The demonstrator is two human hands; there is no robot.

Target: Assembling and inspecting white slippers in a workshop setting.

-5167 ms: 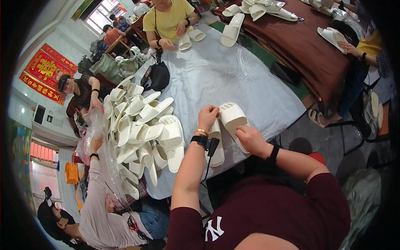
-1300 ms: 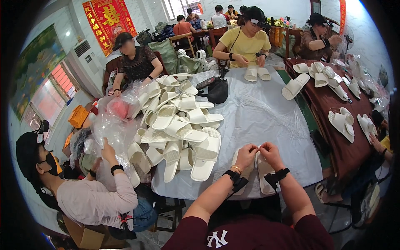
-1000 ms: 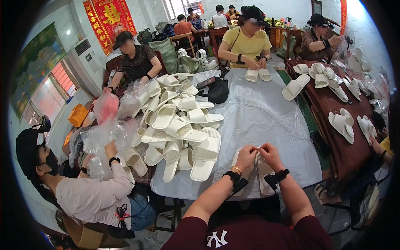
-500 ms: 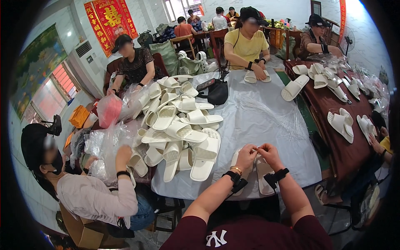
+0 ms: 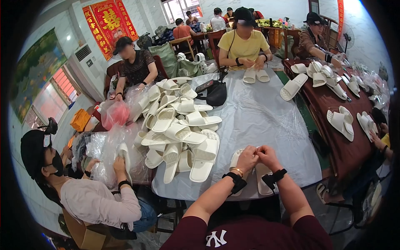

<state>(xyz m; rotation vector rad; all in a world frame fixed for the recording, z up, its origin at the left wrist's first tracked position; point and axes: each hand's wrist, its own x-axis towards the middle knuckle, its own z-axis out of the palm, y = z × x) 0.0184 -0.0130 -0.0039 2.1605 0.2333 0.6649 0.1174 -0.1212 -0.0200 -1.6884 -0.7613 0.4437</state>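
At the near edge of the table, a pair of white slippers (image 5: 263, 183) lies under my hands, side by side and partly covered by them. My left hand (image 5: 247, 159) and my right hand (image 5: 268, 158) meet just above the slippers, fingertips pinched together. Whatever sits between the fingers is too small to make out. To the left of my hands rises a big heap of white slippers (image 5: 183, 129). Beyond my hands, a fan of thin clear strands (image 5: 277, 112) is spread over the grey table cover (image 5: 250, 112).
A black bag (image 5: 216, 92) sits behind the heap. Co-workers surround the table: one in yellow (image 5: 243, 46) opposite, one in a light top (image 5: 100, 200) at the left holding a slipper in clear plastic bags (image 5: 106, 154). More slippers lie on a dark red table (image 5: 321, 100) at the right.
My hands stay pinched in nearly the same spot. The co-worker at the left now holds up a slipper. The co-worker in yellow has raised both hands off a pair of slippers.
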